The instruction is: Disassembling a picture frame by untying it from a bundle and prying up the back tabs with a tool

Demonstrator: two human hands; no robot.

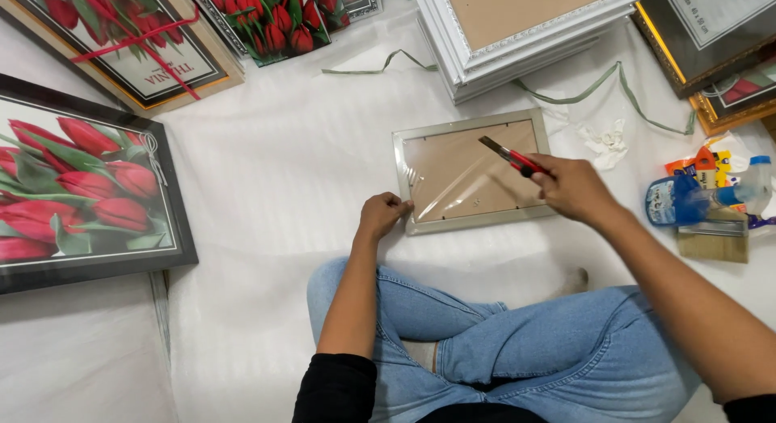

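A soft white sheet (275,164) covers the whole floor, bright and a bit wrinkly. Left of it lies a big tulip picture (81,188) in a black frame. At the sheet's top sits a stack of white frames (517,35)

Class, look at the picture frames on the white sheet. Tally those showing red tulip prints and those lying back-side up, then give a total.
Red tulip prints: 3: large black frame, wooden frame, silver-edged frame
Back-side up: 2: small frame under both hands, top of white stack
Total: 5
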